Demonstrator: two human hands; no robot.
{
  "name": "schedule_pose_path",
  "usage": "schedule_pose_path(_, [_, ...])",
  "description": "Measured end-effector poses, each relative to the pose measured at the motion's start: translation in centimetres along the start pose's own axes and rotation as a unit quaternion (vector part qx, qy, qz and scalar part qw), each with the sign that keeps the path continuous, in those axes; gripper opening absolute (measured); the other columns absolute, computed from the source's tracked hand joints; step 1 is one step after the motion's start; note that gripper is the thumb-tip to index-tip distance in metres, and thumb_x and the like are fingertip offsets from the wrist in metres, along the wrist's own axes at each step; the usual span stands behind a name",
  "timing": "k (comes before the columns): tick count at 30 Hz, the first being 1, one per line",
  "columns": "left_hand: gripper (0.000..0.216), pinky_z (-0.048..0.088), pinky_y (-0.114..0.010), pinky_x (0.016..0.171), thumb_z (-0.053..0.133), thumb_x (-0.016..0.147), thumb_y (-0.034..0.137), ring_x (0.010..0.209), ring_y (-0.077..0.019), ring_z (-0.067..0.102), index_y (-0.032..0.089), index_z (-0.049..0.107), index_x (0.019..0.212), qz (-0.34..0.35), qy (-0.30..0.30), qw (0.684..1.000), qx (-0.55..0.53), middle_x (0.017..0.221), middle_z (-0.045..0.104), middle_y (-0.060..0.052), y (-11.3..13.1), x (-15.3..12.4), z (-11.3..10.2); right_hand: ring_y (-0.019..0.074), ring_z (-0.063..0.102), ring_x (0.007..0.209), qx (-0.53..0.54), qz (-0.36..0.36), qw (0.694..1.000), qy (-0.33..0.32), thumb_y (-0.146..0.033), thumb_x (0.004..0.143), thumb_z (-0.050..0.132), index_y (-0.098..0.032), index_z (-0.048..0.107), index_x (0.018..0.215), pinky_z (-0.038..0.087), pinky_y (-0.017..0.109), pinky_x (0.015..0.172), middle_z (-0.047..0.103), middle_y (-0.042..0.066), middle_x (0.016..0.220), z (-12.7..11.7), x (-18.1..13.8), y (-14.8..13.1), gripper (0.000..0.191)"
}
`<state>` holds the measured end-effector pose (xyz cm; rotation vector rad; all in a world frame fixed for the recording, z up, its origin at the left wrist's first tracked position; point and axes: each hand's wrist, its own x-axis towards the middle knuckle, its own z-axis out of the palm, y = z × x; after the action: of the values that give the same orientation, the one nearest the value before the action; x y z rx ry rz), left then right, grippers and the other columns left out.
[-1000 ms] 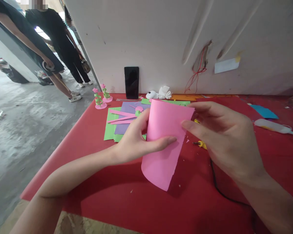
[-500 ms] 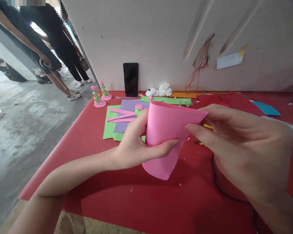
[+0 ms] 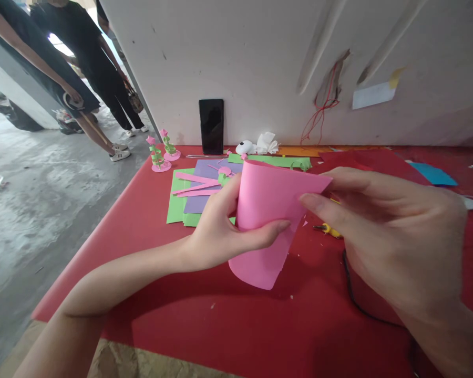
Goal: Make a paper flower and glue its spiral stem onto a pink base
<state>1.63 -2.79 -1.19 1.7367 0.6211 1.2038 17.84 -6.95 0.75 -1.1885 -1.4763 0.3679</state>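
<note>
Holding a pink sheet (image 3: 268, 210) in both hands above the red table (image 3: 236, 331), curled over into a loose roll. The fold is at the top left and the open edges run down to the right. Its lower end hangs just over the tabletop; contact can't be told.

Left hand (image 3: 220, 231): closed on the roll's left side, thumb up along the back edge, fingers (image 3: 274, 229) laid across the front.

Right hand (image 3: 390, 231): pinching the sheet's upper right corner, index finger along the top, thumb on the front face.

Behind the roll, flat on the table:
- green sheets (image 3: 176, 207) with a purple sheet (image 3: 199, 203) stacked on them
- pink strips (image 3: 195, 187) lying across that stack
- two small paper trees (image 3: 158, 155) on pink bases, near the left table edge

At the wall:
- black phone (image 3: 211, 126) leaning upright
- crumpled tissue (image 3: 266, 143) to its right
- white note (image 3: 372, 95) taped higher up
- red wires (image 3: 320, 111) hanging from a gap

Yellow-handled tool (image 3: 331, 230) lies on the table just under the right hand, mostly hidden. Black cable (image 3: 351, 296) runs from there towards the near edge. Blue sheet (image 3: 434, 175) sits far right.

Two people in dark clothes (image 3: 84, 68) stand on the concrete floor, far left, well away from the table.
</note>
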Motion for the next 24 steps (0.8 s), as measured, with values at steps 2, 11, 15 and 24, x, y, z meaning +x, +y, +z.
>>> schedule_pose_path(2, [0.03, 0.056, -0.02, 0.06, 0.073, 0.071, 0.026, 0.075, -0.0124, 0.065, 0.02, 0.057, 0.095, -0.037, 0.002, 0.999, -0.015, 0.086, 0.066, 0.0, -0.1, 0.2, 0.0, -0.0002, 0.053, 0.062, 0.029, 0.033, 0.999, -0.009, -0.026, 0.073, 0.072, -0.032, 0.07, 0.075, 0.044, 0.012, 0.058, 0.063, -0.012, 0.072, 0.1, 0.5, 0.5, 0.007])
schedule_pose_path(11, [0.054, 0.058, -0.025, 0.073, 0.076, 0.067, 0.041, 0.097, -0.0181, 0.064, 0.025, 0.055, 0.115, -0.198, -0.065, 0.977, -0.045, 0.114, 0.064, -0.005, -2.0, 1.5, -0.4, 0.0036, 0.058, 0.061, 0.244, 0.206, 0.947, -0.017, -0.018, 0.055, 0.08, -0.021, 0.069, 0.061, 0.049, 0.014, 0.057, 0.062, -0.005, 0.064, 0.7, 3.1, 2.4, 0.013])
schedule_pose_path(15, [0.046, 0.056, -0.028, 0.07, 0.074, 0.069, 0.042, 0.09, -0.0183, 0.064, 0.022, 0.058, 0.107, -0.227, -0.036, 0.973, -0.003, 0.109, 0.064, -0.006, -2.2, 1.6, -0.2, 0.0054, 0.057, 0.064, 0.223, 0.214, 0.95, -0.037, -0.02, 0.057, 0.079, -0.019, 0.066, 0.062, 0.048, 0.019, 0.062, 0.059, -0.003, 0.065, 0.3, 3.7, 3.2, 0.014])
schedule_pose_path(24, [0.046, 0.057, -0.029, 0.061, 0.074, 0.068, 0.041, 0.08, -0.0193, 0.066, 0.02, 0.056, 0.105, -0.26, 0.027, 0.965, 0.008, 0.101, 0.067, -0.007, -3.0, 2.3, -1.0, 0.0093, 0.059, 0.082, -0.12, 0.189, 0.952, -0.21, -0.044, 0.087, 0.05, -0.02, 0.065, 0.101, 0.047, 0.024, 0.072, 0.064, 0.004, 0.1, -2.2, 6.2, 7.1, 0.031])
